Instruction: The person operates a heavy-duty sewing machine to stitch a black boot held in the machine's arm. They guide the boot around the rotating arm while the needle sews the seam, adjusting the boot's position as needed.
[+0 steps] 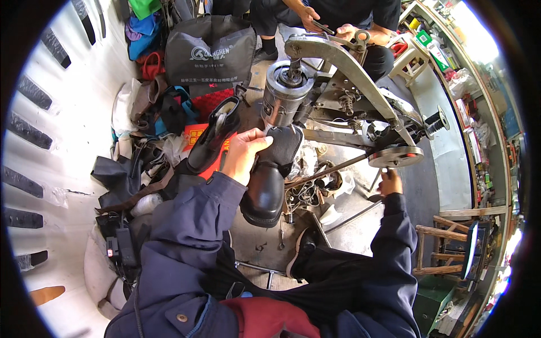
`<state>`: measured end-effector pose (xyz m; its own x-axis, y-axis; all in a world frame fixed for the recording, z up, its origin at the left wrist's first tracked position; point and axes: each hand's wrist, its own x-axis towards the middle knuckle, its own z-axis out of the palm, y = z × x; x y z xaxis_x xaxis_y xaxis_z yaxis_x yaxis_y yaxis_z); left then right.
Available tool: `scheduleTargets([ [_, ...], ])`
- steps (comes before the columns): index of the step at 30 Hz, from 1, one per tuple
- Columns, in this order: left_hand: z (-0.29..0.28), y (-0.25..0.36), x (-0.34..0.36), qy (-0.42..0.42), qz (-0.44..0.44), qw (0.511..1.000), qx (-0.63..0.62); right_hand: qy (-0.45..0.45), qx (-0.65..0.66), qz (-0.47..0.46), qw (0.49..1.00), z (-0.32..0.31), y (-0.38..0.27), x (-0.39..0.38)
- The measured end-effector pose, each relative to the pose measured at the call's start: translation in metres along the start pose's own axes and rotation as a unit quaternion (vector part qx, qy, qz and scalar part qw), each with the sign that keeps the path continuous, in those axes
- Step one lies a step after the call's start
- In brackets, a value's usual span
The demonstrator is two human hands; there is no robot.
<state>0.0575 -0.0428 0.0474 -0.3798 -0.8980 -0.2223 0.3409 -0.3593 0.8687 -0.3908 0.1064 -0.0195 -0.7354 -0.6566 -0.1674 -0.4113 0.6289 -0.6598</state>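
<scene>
My left hand (243, 155) grips the upper of a black leather boot (266, 194), thumb on top and fingers mostly hidden behind it. The boot's toe points toward me, and its shaft sits under the round metal head (287, 90) of a shoe-patching sewing machine. To the right, my right hand (390, 183) is closed just below the machine's hand wheel (395, 156), around its crank handle, which the fingers largely cover. A thread spool (435, 122) stands beside the wheel. Left of my left hand lies a second black boot (217, 135).
Bags, cloth and leather scraps (121, 177) pile up on the left, near a large grey bag (211, 50). Across the machine sits another person, whose hands (310, 18) hold a phone. A wooden stool (445, 248) and cluttered shelves (479, 141) line the right. Tools lie on the floor (253, 236).
</scene>
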Motion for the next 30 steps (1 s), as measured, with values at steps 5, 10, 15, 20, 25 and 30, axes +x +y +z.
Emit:
scheduleTargets([
  [5, -0.004, -0.001, 0.004, 0.001, -0.009, 1.000, 0.003, -0.102, 0.163, -0.103, 0.976, 0.002, -0.063, -0.054],
  [10, -0.001, 0.001, 0.003, -0.002, -0.011, 1.000, 0.002, 0.138, 0.172, -0.216, 0.951, -0.067, -0.062, -0.020],
  [15, -0.003, 0.005, 0.005, -0.008, -0.025, 1.000, -0.003, 0.085, 0.048, -0.064, 0.993, -0.029, -0.010, 0.001],
  [20, -0.005, 0.001, 0.010, -0.022, -0.003, 1.000, 0.008, -0.178, 0.107, -0.051, 0.977, 0.014, -0.052, -0.050],
  [25, -0.010, 0.004, 0.014, -0.020, -0.041, 0.999, 0.021, 0.034, 0.174, -0.243, 0.954, -0.062, -0.081, -0.044],
  [30, -0.009, 0.005, 0.016, -0.044, -0.030, 0.999, -0.008, 0.155, 0.122, -0.082, 0.977, -0.061, -0.023, 0.003],
])
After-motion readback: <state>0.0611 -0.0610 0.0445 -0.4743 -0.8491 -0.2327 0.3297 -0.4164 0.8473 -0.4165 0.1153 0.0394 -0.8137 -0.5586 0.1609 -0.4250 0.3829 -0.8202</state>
